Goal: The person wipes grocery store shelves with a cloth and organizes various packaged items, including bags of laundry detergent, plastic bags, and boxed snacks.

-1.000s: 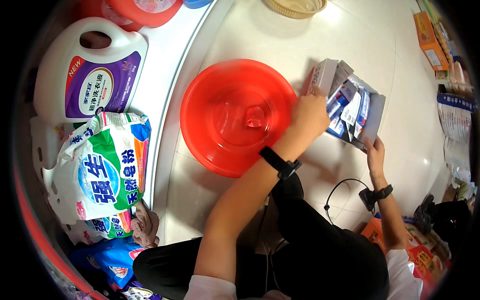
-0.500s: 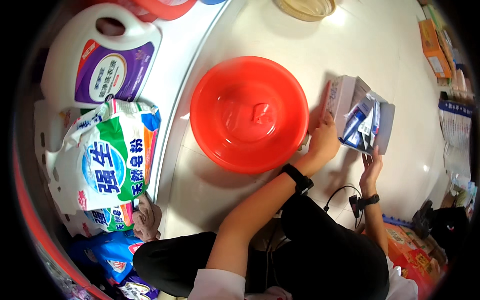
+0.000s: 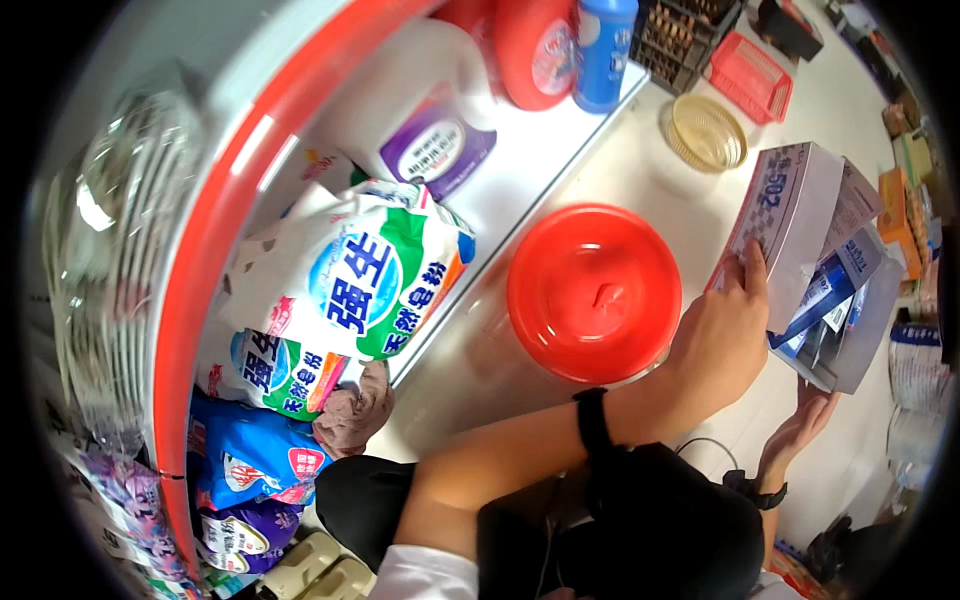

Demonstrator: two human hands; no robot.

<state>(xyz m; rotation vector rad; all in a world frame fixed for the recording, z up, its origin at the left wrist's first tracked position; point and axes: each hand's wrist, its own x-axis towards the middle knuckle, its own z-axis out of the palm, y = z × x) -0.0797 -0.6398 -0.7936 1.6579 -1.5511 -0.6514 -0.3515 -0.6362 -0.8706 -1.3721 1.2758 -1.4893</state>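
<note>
Left hand [image 3: 722,335] reaches across, clasping the open box [image 3: 802,222]; right hand [image 3: 803,422] props it below, its grip unclear; red basin [image 3: 555,300] left of both

The person [image 3: 510,465] is wearing a short white left sleeve [image 3: 425,572], black trousers [image 3: 680,520] and a black left wristband [image 3: 594,425]. The right wristband [image 3: 771,496], also black, is carrying a small dark block [image 3: 738,482], and a thin dark cable [image 3: 712,444] is arching beside it.

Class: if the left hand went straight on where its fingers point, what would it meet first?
The left hand would probably meet the open box first; it appears to touch the printed side, though depth is hard to judge.
</note>
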